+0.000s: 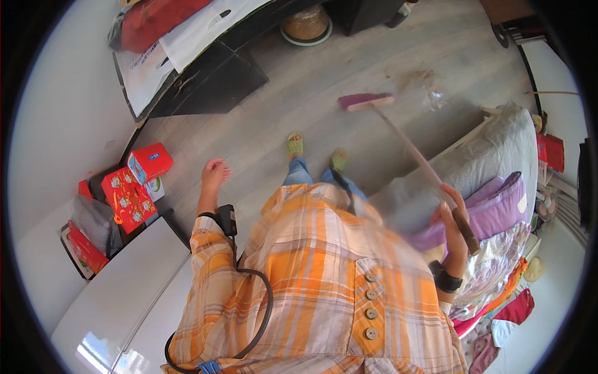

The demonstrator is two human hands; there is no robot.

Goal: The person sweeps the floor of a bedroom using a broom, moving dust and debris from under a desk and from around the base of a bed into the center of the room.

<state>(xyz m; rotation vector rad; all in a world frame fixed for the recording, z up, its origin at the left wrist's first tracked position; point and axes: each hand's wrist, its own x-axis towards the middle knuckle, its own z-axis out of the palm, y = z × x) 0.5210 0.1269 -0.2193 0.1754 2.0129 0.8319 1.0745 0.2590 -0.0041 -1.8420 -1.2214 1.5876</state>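
Observation:
My right hand grips a broom near the top end of its handle. That handle slants away over the floor to a broom head with purple bristles, which rests on the grey plank floor. Just beyond the head lie a patch of brown debris and a crumpled piece of clear plastic. My left hand hangs in the air at my left side, fingers a little apart, holding nothing.
On my right stands a bed with a grey cover and a folded purple quilt. A black desk is ahead to the left. Red boxes are stacked beside a glossy white surface. Under the desk sits a rounded container.

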